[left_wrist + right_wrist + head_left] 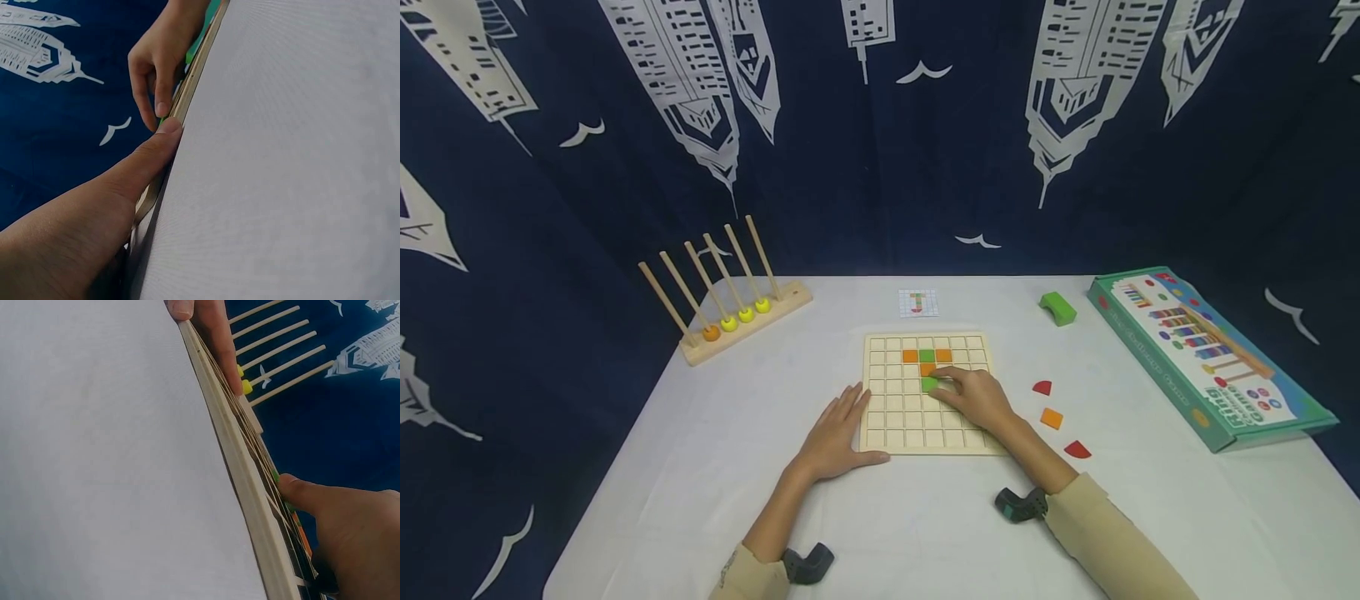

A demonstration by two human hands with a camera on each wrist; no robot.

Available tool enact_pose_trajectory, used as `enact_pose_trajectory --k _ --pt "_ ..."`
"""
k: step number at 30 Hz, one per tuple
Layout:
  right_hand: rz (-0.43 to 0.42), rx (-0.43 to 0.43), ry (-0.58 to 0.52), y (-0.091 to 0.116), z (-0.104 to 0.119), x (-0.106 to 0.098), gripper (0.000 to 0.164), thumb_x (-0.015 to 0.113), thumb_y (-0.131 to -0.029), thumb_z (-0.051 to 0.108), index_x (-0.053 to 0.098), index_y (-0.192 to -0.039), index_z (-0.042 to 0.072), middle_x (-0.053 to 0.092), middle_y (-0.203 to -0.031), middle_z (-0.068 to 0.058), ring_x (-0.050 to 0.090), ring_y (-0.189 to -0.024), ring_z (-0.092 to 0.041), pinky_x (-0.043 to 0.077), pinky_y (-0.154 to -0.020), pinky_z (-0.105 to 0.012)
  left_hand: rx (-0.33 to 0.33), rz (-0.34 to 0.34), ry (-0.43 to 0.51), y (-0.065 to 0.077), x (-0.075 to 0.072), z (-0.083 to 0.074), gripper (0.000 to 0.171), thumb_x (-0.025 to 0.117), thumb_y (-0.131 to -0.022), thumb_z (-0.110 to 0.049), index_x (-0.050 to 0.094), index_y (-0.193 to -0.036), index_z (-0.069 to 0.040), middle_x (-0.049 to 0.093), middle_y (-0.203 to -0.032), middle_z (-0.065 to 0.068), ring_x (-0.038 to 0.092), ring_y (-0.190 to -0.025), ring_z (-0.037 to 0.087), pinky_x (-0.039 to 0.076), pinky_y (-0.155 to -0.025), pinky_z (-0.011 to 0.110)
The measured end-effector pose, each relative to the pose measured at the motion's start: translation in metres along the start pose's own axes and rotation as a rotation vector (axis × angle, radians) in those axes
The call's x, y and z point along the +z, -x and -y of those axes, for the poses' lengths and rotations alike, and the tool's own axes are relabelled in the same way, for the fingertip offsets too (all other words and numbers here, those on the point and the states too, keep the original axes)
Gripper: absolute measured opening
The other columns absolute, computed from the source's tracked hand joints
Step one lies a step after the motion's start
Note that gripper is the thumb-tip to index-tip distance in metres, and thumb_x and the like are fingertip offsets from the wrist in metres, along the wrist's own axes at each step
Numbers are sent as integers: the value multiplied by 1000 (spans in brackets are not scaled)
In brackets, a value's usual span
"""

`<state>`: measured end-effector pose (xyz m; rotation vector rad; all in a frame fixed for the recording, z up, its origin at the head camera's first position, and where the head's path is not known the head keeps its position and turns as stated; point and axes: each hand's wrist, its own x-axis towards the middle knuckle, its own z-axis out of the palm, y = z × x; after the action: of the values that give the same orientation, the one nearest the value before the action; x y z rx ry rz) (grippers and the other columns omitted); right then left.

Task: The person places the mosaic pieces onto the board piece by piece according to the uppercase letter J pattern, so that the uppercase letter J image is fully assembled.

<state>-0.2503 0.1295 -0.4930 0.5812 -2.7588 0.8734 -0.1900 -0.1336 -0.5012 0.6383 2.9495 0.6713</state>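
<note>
A light wooden grid board (895, 417) lies on the table. My left hand (838, 433) rests at its left edge with fingers extended, its thumb along the near edge. My right hand (973, 400) is over the board, thumb and index finger pinching a green square tile (929, 385) at a cell. Directly above that tile sits an orange tile (927, 369). A row of orange tile (910, 356), green tile (927, 355) and orange tile (943, 355) tops it. In the right wrist view, the thumb (294, 487) meets green at the board's surface.
Right of the board lie a red piece (1042, 387), an orange square (1052, 418) and another red piece (1077, 450). Behind are a small pattern card (918, 303) and a green arch block (1057, 308). A peg stand (745, 332) with beads stands left, a green box (1210, 358) right.
</note>
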Motion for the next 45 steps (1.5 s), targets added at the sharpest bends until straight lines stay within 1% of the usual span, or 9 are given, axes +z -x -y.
enact_pose_trajectory --k 5,11,21,24,28,31,37,41,45 --pt "-24 -5 -31 6 -2 -8 35 69 -75 40 66 -104 20 36 -45 9 29 -42 -6 27 -41 -23 4 4 -4 -1 1 1 107 53 -67 -74 17 -144 -11 10 -151 6 5 -138 18 9 -111 36" --pt "-24 23 -46 20 -12 -28 34 69 -77 38 65 -106 22 30 -46 9 22 -45 -6 23 -41 -23 -4 2 -9 -1 2 2 107 54 -65 -75 17 -144 -11 10 -151 5 4 -138 17 9 -111 36" --pt "-122 46 54 63 -51 -70 32 68 -77 38 66 -104 20 30 -47 9 21 -43 -3 23 -39 -21 -4 1 -2 -2 1 2 107 56 -66 -73 17 -144 -11 10 -151 5 4 -138 18 8 -112 36" --pt "-120 51 53 76 -64 -82 34 69 -76 37 66 -105 19 30 -47 9 21 -42 -2 23 -37 -20 -5 4 -4 -2 1 2 107 56 -66 -72 17 -144 -11 9 -151 6 4 -138 18 8 -112 36" --pt "-105 90 40 89 -78 -94 38 72 -73 39 66 -104 18 29 -46 9 20 -40 -2 22 -35 -21 -8 4 -6 -2 1 1 107 56 -66 -72 17 -144 -11 9 -151 6 4 -138 18 8 -112 36" --pt "-85 114 60 97 -86 -98 39 74 -70 39 67 -103 20 28 -46 10 20 -39 -2 21 -36 -21 -6 1 -4 -2 2 1 107 56 -66 -72 17 -144 -11 10 -151 6 5 -138 19 9 -112 37" --pt "-29 98 88 105 -92 -100 39 76 -68 38 67 -101 19 27 -46 11 20 -39 -2 20 -37 -19 -4 -2 4 -2 2 2 107 57 -65 -72 18 -144 -11 10 -151 6 5 -138 19 9 -111 38" --pt "-24 107 97 107 -93 -99 36 76 -68 39 68 -97 19 28 -46 11 21 -39 -3 20 -37 -20 -7 3 5 -1 2 1 107 56 -66 -72 17 -144 -11 10 -151 6 5 -138 19 9 -111 38" --pt "-36 111 104 106 -94 -98 29 77 -69 31 68 -94 19 28 -46 11 22 -39 -3 21 -38 -20 -17 12 21 -1 -1 -1 106 57 -66 -71 16 -144 -12 9 -151 5 4 -138 18 8 -111 37"
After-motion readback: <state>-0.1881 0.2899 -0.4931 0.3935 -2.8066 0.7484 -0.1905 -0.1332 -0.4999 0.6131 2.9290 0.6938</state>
